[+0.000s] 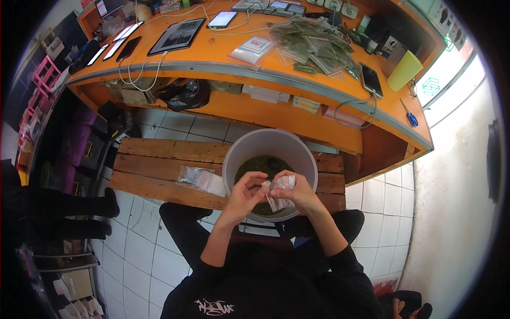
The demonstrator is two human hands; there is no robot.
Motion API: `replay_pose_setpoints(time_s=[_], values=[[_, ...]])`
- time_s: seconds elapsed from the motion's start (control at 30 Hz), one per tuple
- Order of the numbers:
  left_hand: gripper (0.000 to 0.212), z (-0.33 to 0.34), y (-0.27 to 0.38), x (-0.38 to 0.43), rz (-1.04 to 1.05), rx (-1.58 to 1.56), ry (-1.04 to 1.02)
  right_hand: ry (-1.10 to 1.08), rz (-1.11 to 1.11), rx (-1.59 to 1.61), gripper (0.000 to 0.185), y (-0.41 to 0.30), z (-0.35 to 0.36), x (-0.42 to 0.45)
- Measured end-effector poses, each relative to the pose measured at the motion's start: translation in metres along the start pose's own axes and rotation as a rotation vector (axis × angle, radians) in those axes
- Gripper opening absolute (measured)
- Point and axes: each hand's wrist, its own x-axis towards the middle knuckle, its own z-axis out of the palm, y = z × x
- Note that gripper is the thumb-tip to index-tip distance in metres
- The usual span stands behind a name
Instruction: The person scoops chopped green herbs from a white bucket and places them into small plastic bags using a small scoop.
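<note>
My left hand (248,196) pinches the edge of a small clear plastic bag (271,201) between thumb and fingers. My right hand (297,194) grips several crumpled clear plastic bags (285,182) beside it. Both hands are over the near part of a large grey-white bucket (230,159). Green dried plant material (255,162) covers the bucket's bottom, with a dark round patch in it. Left of the bucket, a pack of clear zip bags (201,179) lies on the wooden bench (159,157).
Beyond the bench is an orange counter (215,46) bearing filled green zip bags (314,44), a tablet (177,36), phones and cables. A yellow-green cup (404,71) and blue-handled scissors (411,119) are at its right. Another person's dark-clothed legs (71,211) are at the left.
</note>
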Motion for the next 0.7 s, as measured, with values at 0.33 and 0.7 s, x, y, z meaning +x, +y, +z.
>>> replay_pose_setpoints(time_s=[0.33, 0.7], values=[[0.020, -0.020, -0.018, 0.000, -0.019, -0.077, 0.041, 0.050, 0.016, 0.417, 0.026, 0.001, -0.044, -0.011], [0.016, 0.006, -0.016, 0.003, 0.252, 0.180, 0.259, 0.301, -0.465, -0.567, 0.019, -0.001, 0.034, -0.017]])
